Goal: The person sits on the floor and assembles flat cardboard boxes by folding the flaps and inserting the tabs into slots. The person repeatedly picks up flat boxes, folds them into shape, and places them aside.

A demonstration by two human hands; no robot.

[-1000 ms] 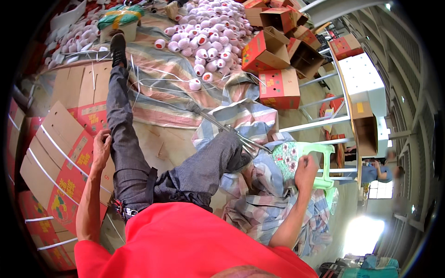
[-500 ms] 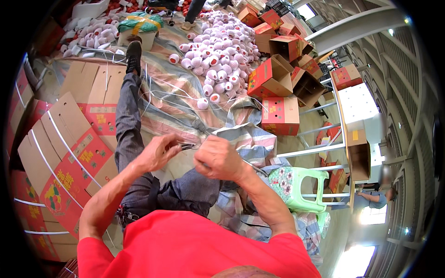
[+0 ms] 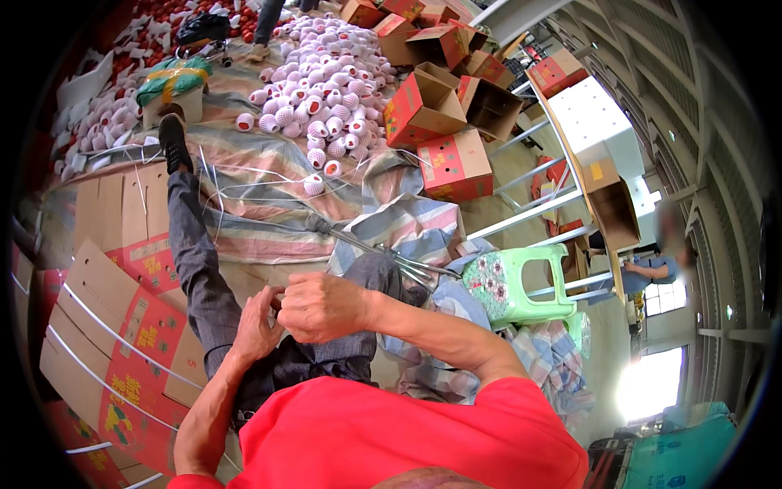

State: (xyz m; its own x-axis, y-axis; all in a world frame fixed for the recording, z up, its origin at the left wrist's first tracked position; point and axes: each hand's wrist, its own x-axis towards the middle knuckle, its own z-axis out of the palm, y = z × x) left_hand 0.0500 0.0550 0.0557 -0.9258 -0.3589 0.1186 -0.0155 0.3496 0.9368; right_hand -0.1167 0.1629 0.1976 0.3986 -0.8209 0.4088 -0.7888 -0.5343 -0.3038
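My left hand (image 3: 257, 324) and my right hand (image 3: 322, 307) meet in front of my chest, above my lap. The right hand's fingers are curled closed, and the left hand's fingertips press against it. Whatever may sit between them is hidden. My legs in grey trousers (image 3: 195, 261) stretch away over the floor toward a black shoe (image 3: 173, 138). A long metal tool (image 3: 366, 244) with thin prongs lies just beyond my hands, across my knee.
Flattened red-printed cardboard boxes (image 3: 122, 326) bound with white straps lie at the left. A striped tarp (image 3: 269, 196) carries a heap of fruit in white foam nets (image 3: 326, 90). Open red boxes (image 3: 423, 106) lie beyond it. A green plastic stool (image 3: 513, 281) stands at the right, and another person (image 3: 652, 269) farther off.
One second ago my hands were wide apart at my sides. They came together in front of me, and now sit lower and closer to my body, pressed together.
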